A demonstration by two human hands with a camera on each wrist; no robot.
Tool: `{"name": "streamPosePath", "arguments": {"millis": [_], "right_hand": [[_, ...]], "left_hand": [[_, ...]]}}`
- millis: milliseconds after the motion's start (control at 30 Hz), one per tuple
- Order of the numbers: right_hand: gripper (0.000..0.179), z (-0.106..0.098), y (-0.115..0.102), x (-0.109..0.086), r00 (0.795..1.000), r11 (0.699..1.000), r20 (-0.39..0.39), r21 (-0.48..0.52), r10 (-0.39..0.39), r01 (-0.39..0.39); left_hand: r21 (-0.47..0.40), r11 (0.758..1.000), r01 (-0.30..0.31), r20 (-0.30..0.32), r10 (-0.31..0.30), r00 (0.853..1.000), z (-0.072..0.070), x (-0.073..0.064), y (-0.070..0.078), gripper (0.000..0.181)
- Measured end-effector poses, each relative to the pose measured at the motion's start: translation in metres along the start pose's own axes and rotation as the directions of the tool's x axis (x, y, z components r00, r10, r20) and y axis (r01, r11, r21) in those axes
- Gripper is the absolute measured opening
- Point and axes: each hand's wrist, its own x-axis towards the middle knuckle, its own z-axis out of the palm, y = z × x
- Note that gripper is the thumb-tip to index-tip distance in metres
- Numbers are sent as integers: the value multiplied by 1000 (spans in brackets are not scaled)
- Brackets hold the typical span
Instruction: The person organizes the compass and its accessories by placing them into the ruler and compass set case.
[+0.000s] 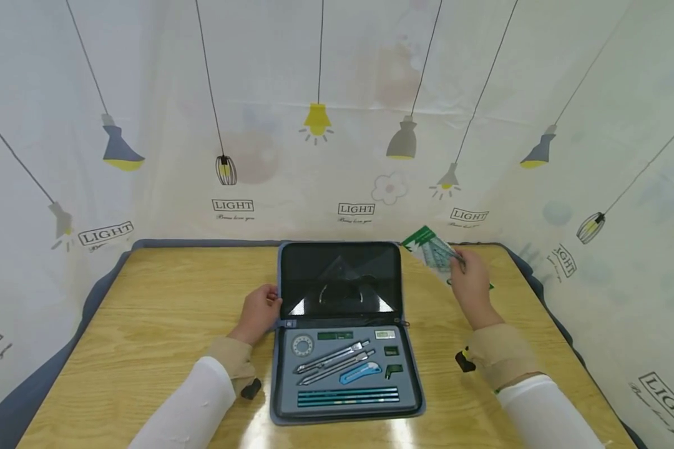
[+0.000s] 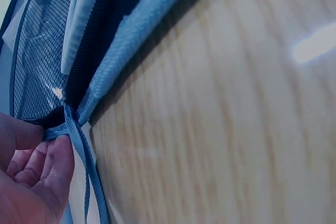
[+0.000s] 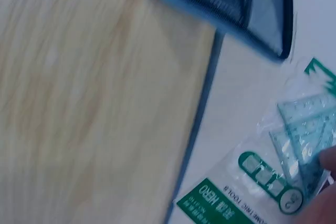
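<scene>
An open blue-grey zip case (image 1: 286,390) lies on the table, its mesh-pocketed lid (image 1: 339,255) raised at the back. At the lid's left edge, my left hand (image 1: 258,312) pinches a blue fabric strip (image 2: 56,131) between thumb and fingers. My right hand (image 1: 472,284) grips a clear packet (image 1: 427,246) with green printing, off to the right of the lid. Inside the packet, bluish see-through set squares (image 3: 310,124) show in the right wrist view. Two compasses (image 1: 334,358), a blue cutter (image 1: 361,373) and several pencils (image 1: 348,396) lie in the case.
Also in the case are a round protractor-like disc (image 1: 302,345), a white eraser (image 1: 384,335) and small dark green pieces (image 1: 393,371). The wooden table (image 1: 185,293) ends at the back against a lamp-printed cloth (image 1: 281,125).
</scene>
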Motion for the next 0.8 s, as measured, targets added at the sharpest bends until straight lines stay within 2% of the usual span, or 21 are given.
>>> {"name": "streamPosePath", "arguments": {"millis": [100,167,233,333,467,533,633,800], "right_hand": [[26,11,-26,-1,984,985,53,10,-172,172],[23,19,-42,-2,953,958,105,3,-285,286],[21,28,-57,-4,913,924,159,-8,-375,382],[19,40,-77,-7,856,878,223,-9,-465,479],[19,55,-99,-12,810,840,272,-8,-520,542],[19,63,-108,-13,797,829,292,-24,-529,559],[19,75,-118,-13,790,820,317,-61,-524,568],[20,92,-129,-10,810,840,339,-92,-478,534]], "left_hand": [[1,1000,-25,-1,25,1000,-1,-1,0,17],[1,999,-43,-2,43,999,-3,-3,0,16],[0,999,-54,-3,54,999,-4,-4,0,14],[-6,998,-57,-1,57,998,-6,-5,1,13],[-10,998,-55,-2,55,999,-6,-5,1,12],[-8,998,-55,0,55,999,-6,-5,0,12],[-4,999,-53,10,53,999,-6,-5,-1,13],[-18,998,-59,9,59,998,-5,-6,-1,12]]}}
